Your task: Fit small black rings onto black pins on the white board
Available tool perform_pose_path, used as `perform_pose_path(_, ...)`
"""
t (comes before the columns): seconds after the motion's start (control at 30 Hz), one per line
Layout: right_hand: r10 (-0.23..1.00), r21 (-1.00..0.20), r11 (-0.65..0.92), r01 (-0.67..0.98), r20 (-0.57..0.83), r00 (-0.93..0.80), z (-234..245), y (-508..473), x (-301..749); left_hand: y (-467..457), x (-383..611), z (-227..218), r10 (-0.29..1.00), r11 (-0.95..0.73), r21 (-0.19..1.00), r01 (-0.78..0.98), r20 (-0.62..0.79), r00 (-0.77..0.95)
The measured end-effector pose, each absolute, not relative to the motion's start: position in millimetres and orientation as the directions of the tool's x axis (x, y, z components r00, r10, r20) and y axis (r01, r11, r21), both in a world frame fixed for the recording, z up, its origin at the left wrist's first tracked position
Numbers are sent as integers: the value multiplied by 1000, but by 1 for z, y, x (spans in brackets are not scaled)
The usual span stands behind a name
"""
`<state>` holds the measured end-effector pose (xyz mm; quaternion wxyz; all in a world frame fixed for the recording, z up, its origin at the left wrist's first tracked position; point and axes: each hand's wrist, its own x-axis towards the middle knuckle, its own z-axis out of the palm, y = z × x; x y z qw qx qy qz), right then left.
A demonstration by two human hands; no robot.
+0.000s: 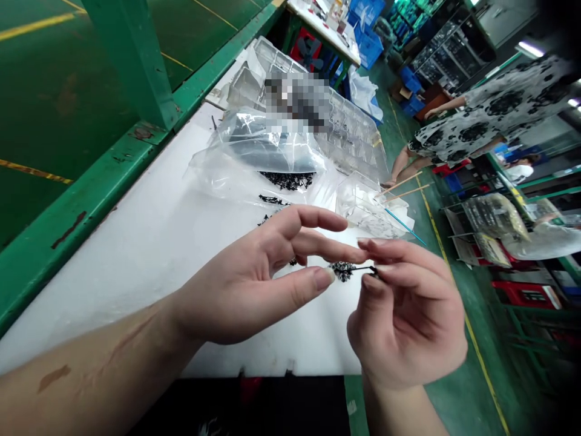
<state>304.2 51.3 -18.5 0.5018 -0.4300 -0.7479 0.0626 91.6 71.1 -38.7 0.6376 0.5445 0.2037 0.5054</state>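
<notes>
My right hand (408,315) pinches a thin black wire-like part (363,269) between thumb and forefinger, above the white table (136,254). My left hand (267,272) is held close beside it, with thumb and fingers stretched toward the part's left end, nearly touching, and nothing gripped. A small pile of tiny black parts (341,270) lies on the table just behind my fingertips. More black parts (288,180) spill from a clear plastic bag (258,148) further back.
Clear plastic trays (354,133) are stacked behind the bag. Thin sticks (399,188) rest on plastic near the table's right edge. A green frame (91,200) borders the table's left side. Another person in a patterned garment (490,115) is in the aisle at right, near blue crates (367,36).
</notes>
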Motion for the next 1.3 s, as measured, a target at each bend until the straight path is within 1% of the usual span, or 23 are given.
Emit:
perform_pose_path(0.1, 745, -674, 605, 425, 667, -3, -16, 49, 300, 71, 93, -39, 855, -250, 939, -238, 329, 400)
perform_pose_path(0.17, 796, -763, 579, 288, 605, 1, -16, 48, 298, 72, 94, -39, 830, -337, 931, -140, 364, 423)
perform_pose_path(0.27, 843, -838, 538, 92, 536, -45, -17, 46, 299, 74, 94, -39, 790, -397, 912, -105, 398, 467)
perform_pose_path(0.33, 858, -860, 511, 16, 509, -65, -18, 44, 301, 75, 93, -38, 776, -391, 914, -111, 392, 493)
perform_pose_path(0.4, 868, -870, 493, -11, 492, -70, -18, 44, 302, 76, 91, -36, 774, -346, 930, -127, 360, 521)
perform_pose_path(0.5, 871, -873, 488, -8, 487, -62, -19, 43, 304, 77, 90, -34, 756, -245, 954, -169, 298, 583)
perform_pose_path(0.57, 871, -873, 488, -9, 487, -65, -19, 43, 304, 76, 91, -34, 734, -213, 957, -197, 290, 614)
perform_pose_path(0.63, 875, -879, 477, -23, 477, -79, -20, 42, 304, 75, 93, -33, 740, -239, 952, -189, 305, 599)
perform_pose_path(0.73, 891, -896, 442, -38, 443, -98, -22, 41, 303, 74, 95, -33, 779, -310, 942, -127, 328, 535)
perform_pose_path(0.9, 921, -922, 377, -86, 383, -70, -28, 40, 294, 75, 96, -34, 809, -327, 942, -82, 324, 490)
perform_pose_path(1.0, 948, -947, 319, -49, 318, 15, -30, 42, 302, 76, 94, -37, 807, -329, 942, -60, 313, 501)
perform_pose_path(1.07, 959, -965, 258, 38, 260, 111, -32, 44, 323, 78, 92, -40, 847, -347, 938, 7, 310, 431)
perform_pose_path(1.13, 944, -971, 191, 143, 221, 246, -37, 45, 355, 82, 87, -42, 892, -366, 924, 108, 316, 325)
perform_pose_path(1.17, 926, -968, 116, 224, 187, 328, -40, 43, 373, 85, 84, -44, 905, -371, 914, 163, 317, 283)
perform_pose_path(1.2, 904, -963, 77, 257, 176, 389, -44, 41, 391, 89, 80, -45, 908, -380, 899, 219, 317, 273)
perform_pose_path(1.23, 880, -943, 29, 333, 183, 439, -48, 37, 407, 93, 77, -47, 906, -391, 873, 291, 310, 289)
perform_pose_path(1.27, 861, -902, -40, 431, 188, 473, -52, 33, 422, 97, 75, -49, 901, -408, 834, 373, 302, 310)
perform_pose_path(1.3, 848, -866, -89, 491, 193, 494, -55, 29, 433, 102, 73, -51, 888, -437, 772, 461, 288, 360)
